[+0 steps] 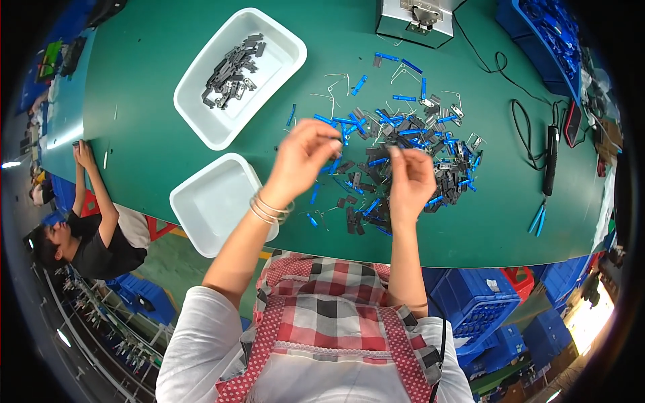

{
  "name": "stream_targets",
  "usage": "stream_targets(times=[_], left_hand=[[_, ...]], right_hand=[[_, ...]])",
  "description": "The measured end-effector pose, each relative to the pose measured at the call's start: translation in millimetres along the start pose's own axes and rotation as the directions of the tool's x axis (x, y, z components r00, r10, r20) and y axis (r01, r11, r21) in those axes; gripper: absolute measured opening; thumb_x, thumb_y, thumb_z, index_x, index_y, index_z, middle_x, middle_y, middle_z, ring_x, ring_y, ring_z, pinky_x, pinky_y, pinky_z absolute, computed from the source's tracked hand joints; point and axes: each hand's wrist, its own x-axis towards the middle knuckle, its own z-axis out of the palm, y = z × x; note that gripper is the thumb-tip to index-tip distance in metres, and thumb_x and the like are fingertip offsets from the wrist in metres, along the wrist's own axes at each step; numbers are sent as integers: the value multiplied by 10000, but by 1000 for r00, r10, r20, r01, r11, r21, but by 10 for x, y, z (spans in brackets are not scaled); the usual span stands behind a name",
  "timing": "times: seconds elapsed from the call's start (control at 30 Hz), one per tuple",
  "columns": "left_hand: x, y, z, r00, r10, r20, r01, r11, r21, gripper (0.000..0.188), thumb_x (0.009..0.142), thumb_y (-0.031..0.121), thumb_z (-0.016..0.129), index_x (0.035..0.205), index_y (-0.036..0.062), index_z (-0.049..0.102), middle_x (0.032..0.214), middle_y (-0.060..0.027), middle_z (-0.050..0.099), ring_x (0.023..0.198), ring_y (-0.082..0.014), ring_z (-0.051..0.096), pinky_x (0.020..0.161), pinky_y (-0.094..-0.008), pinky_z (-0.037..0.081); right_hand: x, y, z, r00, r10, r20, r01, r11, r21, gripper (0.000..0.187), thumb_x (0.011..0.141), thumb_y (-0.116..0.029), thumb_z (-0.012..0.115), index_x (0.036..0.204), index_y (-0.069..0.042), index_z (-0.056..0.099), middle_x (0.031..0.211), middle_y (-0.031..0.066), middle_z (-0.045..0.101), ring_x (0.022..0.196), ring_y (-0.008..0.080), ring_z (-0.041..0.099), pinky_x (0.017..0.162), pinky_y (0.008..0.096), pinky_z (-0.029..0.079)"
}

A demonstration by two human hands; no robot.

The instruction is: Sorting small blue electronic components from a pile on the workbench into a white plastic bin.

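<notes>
Over the near middle of the table, my left hand (300, 156) has its thumb and fingers pinched together at the left side of a loose heap. A small dark bit shows at its fingertips, too blurred to name. My right hand (411, 178) hovers above the heap's middle, fingers curled and thumb against them; what they hold, if anything, cannot be made out. The heap mixes small dark grey flat pieces (451, 191), blue strips (404, 98) and bent wire springs (476, 142). Some blue strips and wires lie scattered beyond my hands.
A white tray (190, 94) with dark grey pieces stands far left. Nearer is a second white tray (185, 201), bare inside. A metal device (420, 30) sits at the back. To the right lie a black-handled corded tool (551, 151) and a blue bin (537, 40). Another person (94, 235) sits left.
</notes>
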Motion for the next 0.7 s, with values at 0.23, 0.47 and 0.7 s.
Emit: stream_targets(times=[0.23,0.47,0.7], left_hand=[[-352,-56,230,994,-23,-111,29,998,55,139,889,55,706,1017,1,693,1008,-81,726,858,-123,688,766,-278,561],[129,508,-792,709,589,-388,-27,573,819,314,832,98,771,1114,13,659,1077,-124,700,992,-255,674,866,-315,520],[-102,202,-233,960,261,103,-264,714,649,177,801,76,736,967,46,686,959,-103,675,893,-294,632,791,-376,521]], right_hand=[[-402,59,77,893,111,435,-176,978,112,193,910,25,643,1102,41,652,1052,85,654,844,131,670,700,247,565],[86,137,-222,852,-325,411,523,475,-708,210,785,-58,734,990,-53,688,984,91,567,924,288,516,798,420,403],[108,206,-273,828,-381,411,560,543,-625,126,785,-74,748,876,-60,661,935,63,580,899,278,522,802,412,385]])
